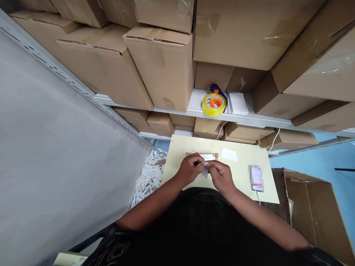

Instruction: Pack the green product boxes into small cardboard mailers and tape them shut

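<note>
Over the small cream table (177,147), my left hand (191,169) and my right hand (222,176) meet, their thumbs and fingers pinched together. Between the fingertips is a thin whitish sheet (204,173), with one pointed corner hanging below. Its kind is not clear from here. Behind the hands lies a flat brown cardboard piece (215,156) with something white on it, partly covered by my fingers. A small white card or box (229,154) rests on the tabletop just past my right hand.
A phone (256,178) with a cable lies at the table's right. Shelves ahead hold cardboard boxes (163,70) and a tape dispenser with yellow tape (206,107). White paper strips (148,179) cover the floor at left. An open carton (316,199) stands at right.
</note>
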A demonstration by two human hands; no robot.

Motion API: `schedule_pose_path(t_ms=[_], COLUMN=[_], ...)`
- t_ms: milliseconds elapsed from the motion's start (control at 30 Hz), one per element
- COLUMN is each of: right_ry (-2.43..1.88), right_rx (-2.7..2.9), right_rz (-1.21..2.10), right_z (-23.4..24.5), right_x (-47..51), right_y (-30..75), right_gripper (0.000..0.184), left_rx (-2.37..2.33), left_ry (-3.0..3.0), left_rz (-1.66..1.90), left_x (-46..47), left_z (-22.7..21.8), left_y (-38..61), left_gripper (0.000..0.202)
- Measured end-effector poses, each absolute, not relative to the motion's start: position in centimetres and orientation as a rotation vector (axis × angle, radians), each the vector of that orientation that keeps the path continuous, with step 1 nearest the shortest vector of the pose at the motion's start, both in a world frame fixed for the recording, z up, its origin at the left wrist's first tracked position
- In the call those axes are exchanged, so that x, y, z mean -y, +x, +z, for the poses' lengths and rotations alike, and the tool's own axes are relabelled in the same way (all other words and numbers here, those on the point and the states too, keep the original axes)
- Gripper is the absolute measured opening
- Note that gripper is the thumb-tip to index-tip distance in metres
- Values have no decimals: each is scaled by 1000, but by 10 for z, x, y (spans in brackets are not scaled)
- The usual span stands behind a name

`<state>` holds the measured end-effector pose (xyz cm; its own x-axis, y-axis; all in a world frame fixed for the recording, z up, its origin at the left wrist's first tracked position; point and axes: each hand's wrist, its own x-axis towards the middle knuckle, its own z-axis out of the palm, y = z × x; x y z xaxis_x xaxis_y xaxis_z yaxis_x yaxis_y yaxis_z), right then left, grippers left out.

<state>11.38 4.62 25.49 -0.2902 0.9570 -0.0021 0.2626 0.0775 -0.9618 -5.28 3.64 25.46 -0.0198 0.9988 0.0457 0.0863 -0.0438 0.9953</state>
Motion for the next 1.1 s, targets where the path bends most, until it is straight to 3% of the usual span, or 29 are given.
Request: schedule_pose_path(t_ms=[300,633,867,1100], right_ry=[-1420,-1516,-1545,-1535], right_rx=[1381,1054,957,834], right_rz=[1357,1358,1327,1424], right_z=[245,247,244,248], right_x=[-51,-47,-23,-8], right_y=[90,65,57,52], right_gripper=[26,17,17,16], left_rx=[-1375,-1743,-2078,-2241], left_ry=[1161,1092,1225,1453], left_rz=[1239,1068,487,-383], left_x=[-15,47,88,82], left_z=[231,154,127,125], left_y=[-88,-227,-337,-370], left_gripper=[8,16,28,36])
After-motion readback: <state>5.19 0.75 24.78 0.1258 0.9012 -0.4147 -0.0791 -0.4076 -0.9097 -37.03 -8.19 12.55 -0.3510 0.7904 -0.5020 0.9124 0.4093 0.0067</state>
